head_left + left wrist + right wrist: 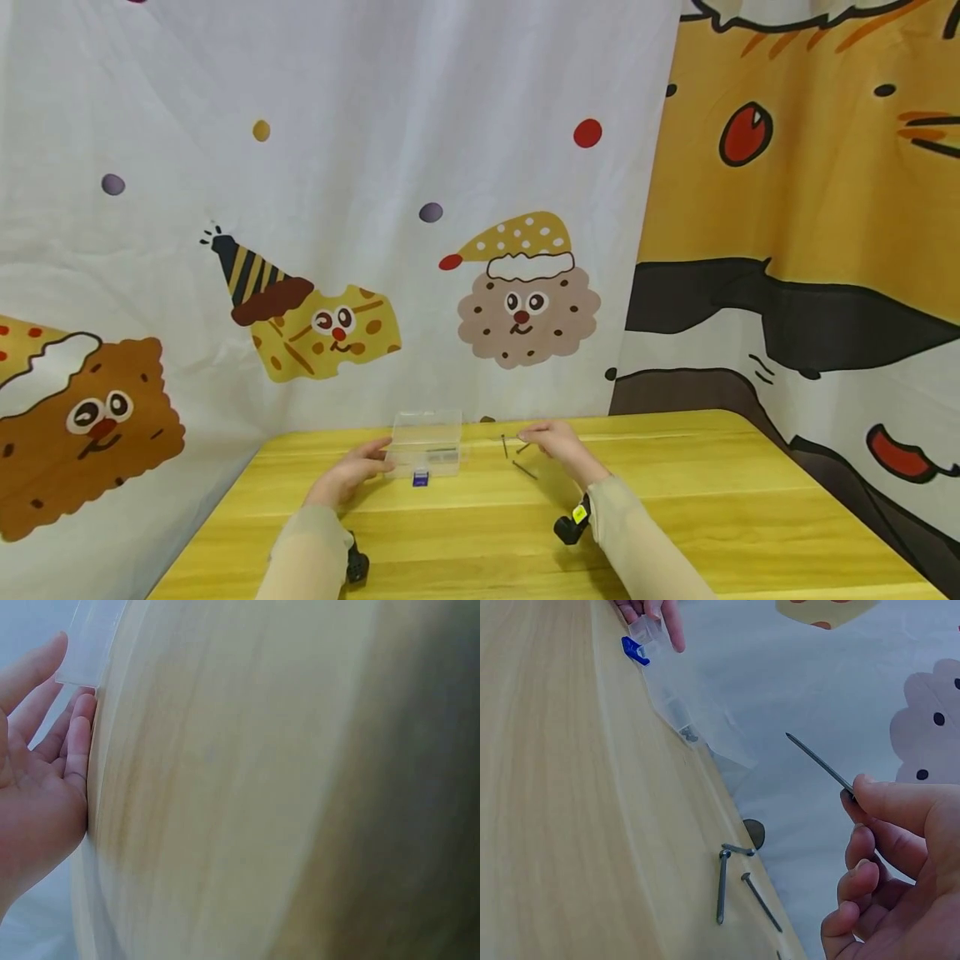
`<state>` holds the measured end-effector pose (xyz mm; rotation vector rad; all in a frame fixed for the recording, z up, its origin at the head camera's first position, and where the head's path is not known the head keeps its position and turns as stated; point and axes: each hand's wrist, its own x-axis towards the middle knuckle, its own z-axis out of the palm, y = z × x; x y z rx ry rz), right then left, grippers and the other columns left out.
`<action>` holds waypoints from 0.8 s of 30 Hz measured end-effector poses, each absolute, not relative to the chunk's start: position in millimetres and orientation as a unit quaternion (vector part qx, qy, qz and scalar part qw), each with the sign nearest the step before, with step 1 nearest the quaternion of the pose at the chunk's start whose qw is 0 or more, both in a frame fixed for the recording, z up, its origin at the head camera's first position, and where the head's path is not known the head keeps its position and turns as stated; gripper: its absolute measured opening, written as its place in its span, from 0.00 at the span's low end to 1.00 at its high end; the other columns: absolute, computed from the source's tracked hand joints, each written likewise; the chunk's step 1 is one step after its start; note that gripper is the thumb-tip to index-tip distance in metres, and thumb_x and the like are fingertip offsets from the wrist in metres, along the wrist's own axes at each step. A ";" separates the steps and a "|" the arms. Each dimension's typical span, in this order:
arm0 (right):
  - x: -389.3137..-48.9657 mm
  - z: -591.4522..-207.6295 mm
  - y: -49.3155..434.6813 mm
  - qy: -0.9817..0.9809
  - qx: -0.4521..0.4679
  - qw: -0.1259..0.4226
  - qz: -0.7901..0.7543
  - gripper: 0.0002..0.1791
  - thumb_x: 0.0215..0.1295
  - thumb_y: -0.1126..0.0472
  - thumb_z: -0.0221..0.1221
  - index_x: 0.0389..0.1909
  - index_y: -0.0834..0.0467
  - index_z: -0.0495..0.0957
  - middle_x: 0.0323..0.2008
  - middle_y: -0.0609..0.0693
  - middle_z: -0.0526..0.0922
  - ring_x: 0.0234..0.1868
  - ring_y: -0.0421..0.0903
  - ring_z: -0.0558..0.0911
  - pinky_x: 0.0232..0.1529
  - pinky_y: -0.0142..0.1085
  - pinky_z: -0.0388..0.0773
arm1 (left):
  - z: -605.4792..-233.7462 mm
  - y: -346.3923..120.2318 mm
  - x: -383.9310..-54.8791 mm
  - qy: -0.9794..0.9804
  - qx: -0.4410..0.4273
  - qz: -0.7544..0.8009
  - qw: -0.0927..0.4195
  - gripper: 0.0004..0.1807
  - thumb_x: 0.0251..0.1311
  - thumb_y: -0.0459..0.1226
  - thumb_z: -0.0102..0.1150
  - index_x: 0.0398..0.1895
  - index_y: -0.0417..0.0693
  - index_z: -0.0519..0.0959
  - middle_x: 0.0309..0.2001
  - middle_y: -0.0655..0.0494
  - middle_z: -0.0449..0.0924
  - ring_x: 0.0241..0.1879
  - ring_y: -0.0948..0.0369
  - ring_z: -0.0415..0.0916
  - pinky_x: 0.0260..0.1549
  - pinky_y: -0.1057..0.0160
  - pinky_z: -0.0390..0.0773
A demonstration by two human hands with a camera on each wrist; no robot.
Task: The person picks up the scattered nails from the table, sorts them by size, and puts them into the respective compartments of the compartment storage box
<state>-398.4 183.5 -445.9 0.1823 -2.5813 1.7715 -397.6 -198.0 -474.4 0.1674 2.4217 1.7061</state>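
Note:
A clear plastic box (423, 462) with its lid raised stands near the table's far edge, a blue latch (421, 479) on its front. My left hand (352, 471) rests against the box's left end, fingers fairly straight and thumb apart; in the left wrist view only a corner of the box shows beside the fingers. Right of the box, my right hand (558, 446) pinches a nail (817, 763) by its head end between thumb and forefinger, point toward the box. Below that hand lie several loose nails (722, 889). Some small metal pieces (688, 734) show inside the box.
The wooden table (465, 542) ends just behind the box and nails. Behind it hangs a white curtain (337, 150) printed with cartoon figures. A dark wrist camera (572, 523) is strapped at the right sleeve, another (357, 567) at the left.

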 end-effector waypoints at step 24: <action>-425.2 -433.9 149.5 -0.852 0.129 -0.023 0.506 0.16 0.66 0.58 0.61 0.46 0.66 0.83 0.48 0.55 0.82 0.49 0.53 0.78 0.52 0.55 0.73 | -467.1 -194.2 -388.9 0.811 0.060 0.576 0.078 0.36 0.61 0.30 0.60 0.72 0.35 0.59 0.63 0.29 0.62 0.62 0.36 0.61 0.61 0.40 0.60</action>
